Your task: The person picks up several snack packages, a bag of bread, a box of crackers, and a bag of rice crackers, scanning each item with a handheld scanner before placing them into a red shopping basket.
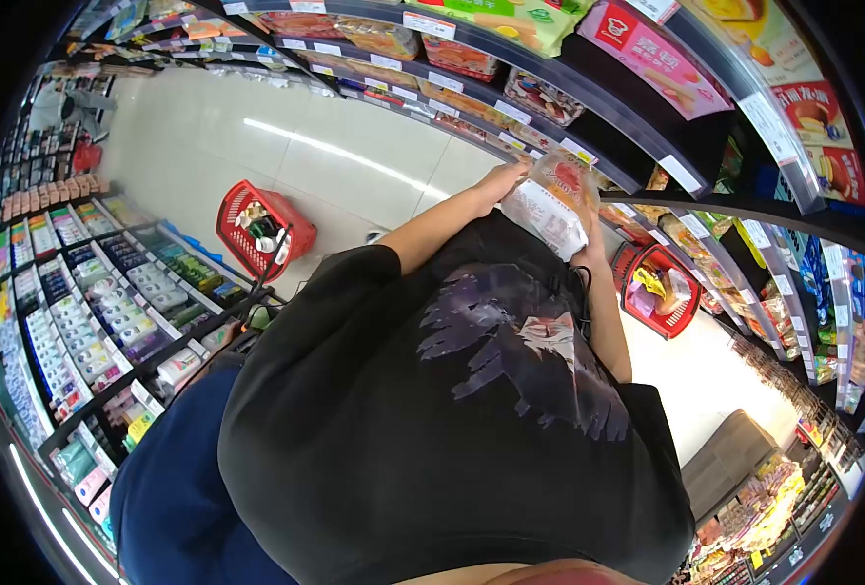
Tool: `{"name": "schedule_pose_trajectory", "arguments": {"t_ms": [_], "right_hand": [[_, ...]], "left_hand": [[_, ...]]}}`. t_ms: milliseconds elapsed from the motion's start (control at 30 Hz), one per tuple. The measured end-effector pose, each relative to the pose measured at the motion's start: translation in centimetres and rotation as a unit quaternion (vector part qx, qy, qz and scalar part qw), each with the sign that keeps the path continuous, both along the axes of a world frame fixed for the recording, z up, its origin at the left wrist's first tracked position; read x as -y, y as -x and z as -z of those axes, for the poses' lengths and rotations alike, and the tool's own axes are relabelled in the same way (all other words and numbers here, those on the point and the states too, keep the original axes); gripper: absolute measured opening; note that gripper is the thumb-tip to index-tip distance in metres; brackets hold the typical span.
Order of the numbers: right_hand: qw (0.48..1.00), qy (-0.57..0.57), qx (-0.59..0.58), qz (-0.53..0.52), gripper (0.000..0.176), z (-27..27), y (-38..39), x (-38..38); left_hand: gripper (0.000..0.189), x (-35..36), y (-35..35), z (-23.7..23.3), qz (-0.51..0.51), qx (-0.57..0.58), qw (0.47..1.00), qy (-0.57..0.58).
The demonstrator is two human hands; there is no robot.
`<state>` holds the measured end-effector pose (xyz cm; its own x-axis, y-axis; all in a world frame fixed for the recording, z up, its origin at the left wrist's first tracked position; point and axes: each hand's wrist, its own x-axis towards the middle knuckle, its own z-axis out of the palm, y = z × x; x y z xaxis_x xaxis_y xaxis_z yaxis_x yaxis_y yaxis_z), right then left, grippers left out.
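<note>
A clear and white plastic package (551, 203) with a red print, brownish food showing inside, is held between both hands in front of the shelves. My left hand (504, 182) has its fingers closed on the package's left edge. On the opposite side, my right hand (591, 251) grips its lower right part. Part of the fingers of both hands is hidden behind the package. The package is just below a shelf edge with price tags (579, 150).
A red basket (301, 237) with several items stands on the floor at the left, another red basket (668, 327) at the right. Stocked shelves (111, 302) line the left side; snack shelves (647, 159) curve across the upper right. A person (70, 109) is at the far upper left.
</note>
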<state>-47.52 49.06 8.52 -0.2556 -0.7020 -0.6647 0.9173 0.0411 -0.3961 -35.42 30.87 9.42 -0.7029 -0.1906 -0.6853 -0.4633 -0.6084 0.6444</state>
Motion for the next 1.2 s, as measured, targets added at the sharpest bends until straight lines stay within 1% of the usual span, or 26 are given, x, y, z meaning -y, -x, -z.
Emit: {"name": "schedule_pose_trajectory", "arguments": {"t_ms": [33, 100, 133, 167, 200, 233, 267, 333, 367, 433, 467, 533, 600, 667, 700, 800, 833, 867, 933, 967, 1000, 1067, 1100, 1133, 1167, 1200], "right_hand": [[1.0, 0.025, -0.011, -0.012, 0.052, -1.1, -0.4, 1.0], [0.997, 0.07, -0.037, -0.022, 0.052, -2.7, -1.3, 2.1], [0.998, 0.058, -0.03, -0.023, 0.052, -1.3, -1.2, 2.1], [0.999, 0.038, -0.024, -0.023, 0.052, 0.8, -0.4, 1.4], [1.0, 0.007, -0.023, -0.014, 0.052, 2.4, 0.5, 1.0], [1.0, -0.019, -0.016, -0.013, 0.052, 3.8, 0.6, 0.3], [0.998, -0.051, -0.016, -0.016, 0.051, 1.1, -0.3, 1.0], [0.997, -0.051, 0.011, -0.053, 0.052, 0.5, -0.4, 1.1], [0.996, -0.063, 0.008, -0.061, 0.052, 0.1, -0.4, 1.1], [0.983, -0.153, -0.024, -0.101, 0.055, -1.4, -0.1, 1.4], [0.977, -0.175, -0.03, -0.114, 0.055, -2.1, 0.0, 1.5], [0.967, -0.187, -0.062, -0.162, 0.058, -2.6, 0.6, 2.4], [0.953, -0.209, -0.067, -0.208, 0.06, -2.9, 1.2, 3.2], [0.926, -0.248, -0.085, -0.272, 0.056, -3.6, 1.4, 4.8], [0.921, -0.233, -0.101, -0.295, 0.058, -2.0, 2.0, 4.7], [0.901, -0.224, -0.121, -0.351, 0.058, -0.5, 2.6, 4.7], [0.888, -0.239, -0.141, -0.367, 0.057, 0.3, 3.0, 4.3], [0.885, -0.239, -0.139, -0.374, 0.056, 1.0, 3.2, 3.7], [0.886, -0.259, -0.131, -0.36, 0.056, 0.7, 2.8, 3.0], [0.879, -0.267, -0.144, -0.368, 0.057, 1.6, 3.3, 2.2], [0.875, -0.274, -0.132, -0.376, 0.058, 1.6, 3.7, 1.1], [0.878, -0.258, -0.102, -0.39, 0.06, 5.4, 6.6, -2.9], [0.849, -0.302, -0.147, -0.408, 0.061, 4.1, 6.2, -3.7], [0.858, -0.303, -0.119, -0.397, 0.061, 3.7, 6.0, -4.6], [0.87, -0.276, -0.085, -0.399, 0.06, 6.5, 7.7, -7.5], [0.867, -0.293, -0.055, -0.399, 0.061, 8.7, 9.0, -10.4]], "left_hand": [[0.056, 0.4, -0.4, 1.0, -0.004, 0.002, 1.0, -0.004], [0.047, 0.6, -0.8, 2.7, -0.01, 0.0, 0.999, 0.046], [0.044, 0.4, -1.2, 2.0, -0.046, -0.034, 0.998, 0.018], [0.045, 0.6, -1.1, 4.5, -0.03, -0.074, 0.996, -0.04], [0.049, 1.0, -1.2, 3.0, 0.015, -0.051, 0.994, -0.098], [0.053, 1.1, -1.5, -1.3, 0.033, -0.008, 0.998, -0.044], [0.061, 1.2, -1.4, -0.4, 0.053, -0.011, 0.997, -0.05], [0.067, 1.5, -1.8, 0.1, 0.107, -0.048, 0.989, -0.095], [0.067, 1.6, -1.7, 0.8, 0.097, -0.053, 0.988, -0.105], [0.071, 1.5, -1.2, 3.2, 0.109, -0.083, 0.967, -0.213], [0.071, 1.5, -1.0, 4.8, 0.095, -0.095, 0.963, -0.233], [0.069, 1.5, -1.1, 7.2, 0.066, -0.065, 0.961, -0.26], [0.066, -0.6, -2.0, 8.0, 0.013, -0.094, 0.947, -0.306], [0.063, -3.1, -2.7, 8.3, -0.095, -0.147, 0.926, -0.335], [0.06, -3.5, -3.4, 8.3, -0.11, -0.165, 0.913, -0.358], [0.056, -5.6, -3.3, 10.7, -0.167, -0.208, 0.889, -0.372], [0.052, -6.5, -3.3, 11.3, -0.189, -0.205, 0.875, -0.395], [0.052, -7.6, -3.3, 11.7, -0.208, -0.208, 0.87, -0.395], [0.052, -9.9, -2.6, 12.8, -0.255, -0.217, 0.856, -0.394], [0.051, -10.8, -2.2, 13.3, -0.266, -0.208, 0.856, -0.392], [0.051, -12.8, -1.4, 14.2, -0.272, -0.213, 0.85, -0.398], [0.051, -17.1, 0.0, 16.5, -0.299, -0.22, 0.836, -0.404], [0.054, -19.2, 0.6, 16.5, -0.339, -0.199, 0.832, -0.392], [0.057, -21.4, 1.0, 16.3, -0.378, -0.175, 0.826, -0.379], [0.059, -23.4, 1.0, 16.6, -0.385, -0.151, 0.835, -0.363], [0.062, -25.1, 0.9, 16.7, -0.388, -0.126, 0.845, -0.346]]}}
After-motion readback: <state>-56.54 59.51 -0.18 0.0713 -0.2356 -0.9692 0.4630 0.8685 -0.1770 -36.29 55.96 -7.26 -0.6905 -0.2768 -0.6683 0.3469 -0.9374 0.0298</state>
